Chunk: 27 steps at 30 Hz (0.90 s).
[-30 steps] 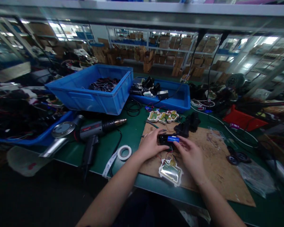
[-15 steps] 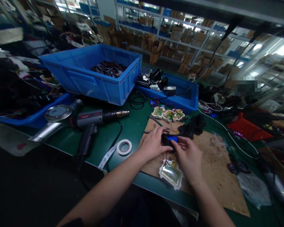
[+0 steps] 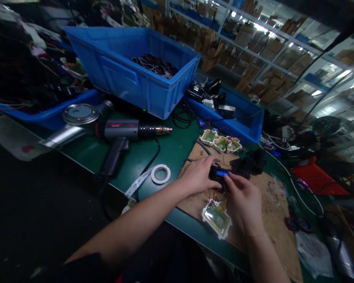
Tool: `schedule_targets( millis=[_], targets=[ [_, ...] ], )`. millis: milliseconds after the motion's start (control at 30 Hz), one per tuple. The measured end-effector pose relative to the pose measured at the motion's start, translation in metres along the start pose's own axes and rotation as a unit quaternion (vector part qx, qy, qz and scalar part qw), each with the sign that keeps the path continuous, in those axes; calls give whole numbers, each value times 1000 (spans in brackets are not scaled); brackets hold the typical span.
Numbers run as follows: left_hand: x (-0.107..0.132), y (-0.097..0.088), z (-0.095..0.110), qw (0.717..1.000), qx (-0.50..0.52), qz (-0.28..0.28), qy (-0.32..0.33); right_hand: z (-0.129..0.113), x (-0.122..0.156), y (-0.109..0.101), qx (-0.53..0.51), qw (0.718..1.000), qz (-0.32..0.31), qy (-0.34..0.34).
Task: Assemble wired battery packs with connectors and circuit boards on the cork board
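Blue cylindrical cell (image 3: 222,173) sits in or just over the black housing (image 3: 213,172), right of frame centre; pressing it onto slack could pinch the thin red leads (image 3: 215,193); right hand (image 3: 247,196) pinches the cell's end, fingers nearly together, left hand (image 3: 198,175) grips the housing, fingers part-spread.

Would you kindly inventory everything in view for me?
Rectangular board: one, brown, on green bench
Hollow plastic housing: one, black, over board
Small cylindrical part: one, blue, at housing
White-edged panels: several, greenish, on and near board
Pistol-shaped heat gun: one, grey, bench left
Round tape roll: one, white, near heat gun
Open plastic bins: three, blue, left and back
Plastic container: one, red, far right
Cardboard boxes: many, brown, background
Left hand: one, bare, gripping housing
Right hand: one, bare, at cylindrical part
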<state>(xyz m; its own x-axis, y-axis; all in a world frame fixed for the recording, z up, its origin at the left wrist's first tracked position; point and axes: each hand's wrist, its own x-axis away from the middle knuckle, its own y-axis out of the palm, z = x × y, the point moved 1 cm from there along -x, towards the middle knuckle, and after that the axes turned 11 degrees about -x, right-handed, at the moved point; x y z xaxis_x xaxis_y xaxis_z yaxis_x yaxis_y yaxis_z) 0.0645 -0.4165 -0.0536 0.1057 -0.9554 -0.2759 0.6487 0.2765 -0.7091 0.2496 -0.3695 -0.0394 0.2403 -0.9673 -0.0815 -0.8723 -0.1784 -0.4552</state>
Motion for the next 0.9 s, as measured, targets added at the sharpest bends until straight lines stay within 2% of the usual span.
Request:
schedule_targets(
  millis=[167, 367, 633, 900],
  targets=[
    [1, 1, -2, 1000, -3, -3, -8, -8, -2, -2, 52, 999, 0, -1],
    [3, -1, -3, 1000, 16, -13, -16, -15, 7, 0, 143, 989, 37, -29],
    [3, -5, -2, 999, 18, -25, -40, -6, -10, -2, 89, 996, 5, 27],
    [3, -1, -4, 999, 23, -18, -36, -9, -13, -1, 109, 994, -24, 8]
  ],
)
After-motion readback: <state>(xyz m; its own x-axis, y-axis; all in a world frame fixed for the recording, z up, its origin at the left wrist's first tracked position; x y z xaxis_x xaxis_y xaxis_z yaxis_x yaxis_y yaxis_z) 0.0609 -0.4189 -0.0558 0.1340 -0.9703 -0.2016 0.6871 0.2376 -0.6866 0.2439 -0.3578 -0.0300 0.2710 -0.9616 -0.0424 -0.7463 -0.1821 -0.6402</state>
